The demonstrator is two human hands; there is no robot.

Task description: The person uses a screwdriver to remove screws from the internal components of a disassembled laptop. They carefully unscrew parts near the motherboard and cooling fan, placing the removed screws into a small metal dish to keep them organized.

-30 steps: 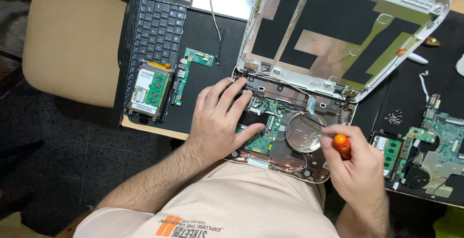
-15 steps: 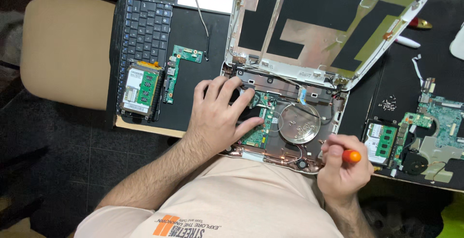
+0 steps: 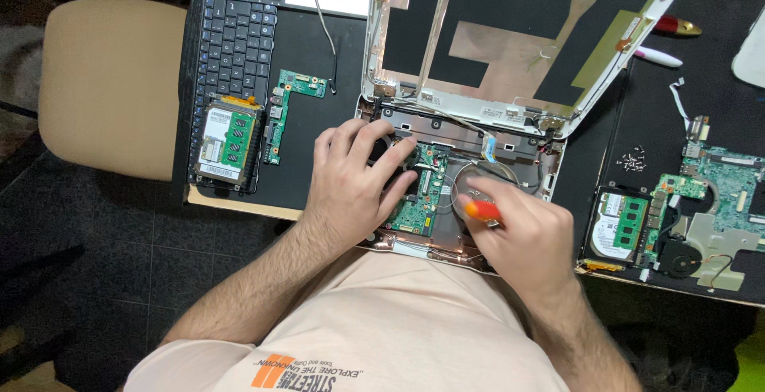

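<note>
While gripping an orange-handled screwdriver (image 3: pixel 480 210), right hand (image 3: pixel 522 237) at the opened laptop's (image 3: pixel 446 193) near edge, left hand (image 3: pixel 355 185) flat, fingers spread.

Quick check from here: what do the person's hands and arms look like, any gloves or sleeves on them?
Both bare: no gloves, rings or watch on the left hand or right hand. Forearms are uncovered and hairy. A short-sleeved peach T-shirt with an orange and black print is worn.

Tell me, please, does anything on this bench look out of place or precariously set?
Mostly an orderly teardown. One oddity: the hard drive with a green memory stick on it lies on the detached keyboard, at the mat's front edge. Small screws lie loose and scattered. The left hand steadies the open laptop; the right hand holds an orange-handled screwdriver.
</note>
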